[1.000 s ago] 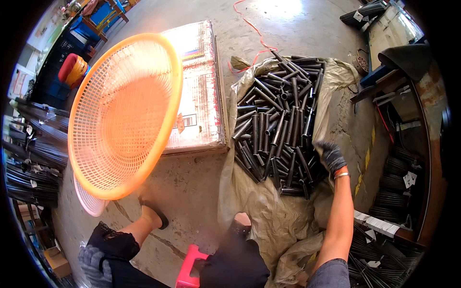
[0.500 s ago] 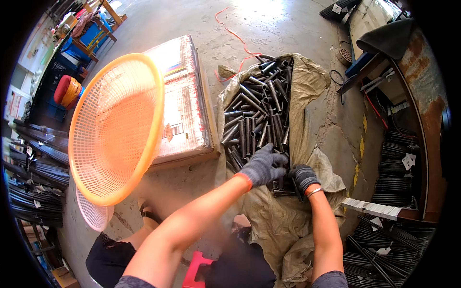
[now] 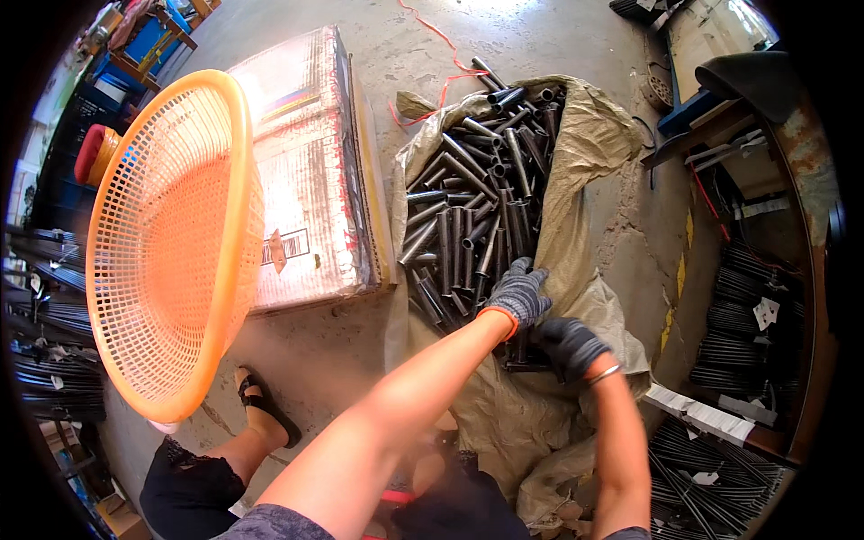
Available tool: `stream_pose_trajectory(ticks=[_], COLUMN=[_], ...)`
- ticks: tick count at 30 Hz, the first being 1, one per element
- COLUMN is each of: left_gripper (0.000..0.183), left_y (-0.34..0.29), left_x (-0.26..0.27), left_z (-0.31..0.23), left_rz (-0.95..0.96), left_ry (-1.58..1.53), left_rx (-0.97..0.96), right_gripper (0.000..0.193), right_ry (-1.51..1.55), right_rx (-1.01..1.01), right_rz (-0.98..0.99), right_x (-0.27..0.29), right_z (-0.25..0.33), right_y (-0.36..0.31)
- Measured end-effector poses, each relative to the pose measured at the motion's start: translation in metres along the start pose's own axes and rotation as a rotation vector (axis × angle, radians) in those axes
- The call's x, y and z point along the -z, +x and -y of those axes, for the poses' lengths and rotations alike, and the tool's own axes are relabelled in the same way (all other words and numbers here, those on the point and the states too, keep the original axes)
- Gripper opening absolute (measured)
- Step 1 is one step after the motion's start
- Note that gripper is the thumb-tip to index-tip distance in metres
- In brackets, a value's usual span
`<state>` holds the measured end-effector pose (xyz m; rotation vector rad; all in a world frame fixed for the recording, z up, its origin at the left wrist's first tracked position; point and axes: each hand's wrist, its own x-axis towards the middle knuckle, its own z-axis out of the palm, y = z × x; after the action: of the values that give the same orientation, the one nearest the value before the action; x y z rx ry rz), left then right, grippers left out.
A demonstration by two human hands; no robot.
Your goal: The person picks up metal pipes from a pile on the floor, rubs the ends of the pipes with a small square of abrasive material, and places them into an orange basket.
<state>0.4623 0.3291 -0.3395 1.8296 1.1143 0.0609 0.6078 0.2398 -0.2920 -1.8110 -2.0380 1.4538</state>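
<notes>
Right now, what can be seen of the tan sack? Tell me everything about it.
The sack is tan, wrinkled and slightly glossy, apparently woven plastic. It lies open on the concrete floor, right of the cardboard box, its edges spread around a heap of dark tubes. Its upper right edge flares outward, and loose crumpled folds run toward the person. The gloved left hand and right hand overlap its right part in the view; whether either grips it is unclear.

The gloved left hand (image 3: 519, 295), earlier by the left knee, is now at the near right of the metal tubes (image 3: 445, 247); the gloved right hand (image 3: 573, 348) sits nearer; the tan sack (image 3: 569, 229) covers more tubes at right.
</notes>
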Motion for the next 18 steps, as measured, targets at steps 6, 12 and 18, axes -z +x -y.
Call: stream_pose_trajectory(ticks=[6, 12, 18], left_gripper=[0.069, 0.076, 0.079], left_y=[-0.001, -0.014, -0.024], left_x=[-0.006, 0.0, 0.0], left_z=[-0.016, -0.008, -0.016], left_rz=[0.057, 0.128, 0.122], left_ry=[0.035, 0.059, 0.079], left_rx=[-0.127, -0.144, -0.178], right_gripper=[0.04, 0.054, 0.036], right_ry=[0.696, 1.278, 0.516], right_rx=[-0.279, -0.268, -0.096], right_rz=[-0.911, -0.991, -1.021], right_x=[0.158, 0.202, 0.216], right_z=[-0.072, -0.026, -0.038], right_y=[0.066, 0.151, 0.147])
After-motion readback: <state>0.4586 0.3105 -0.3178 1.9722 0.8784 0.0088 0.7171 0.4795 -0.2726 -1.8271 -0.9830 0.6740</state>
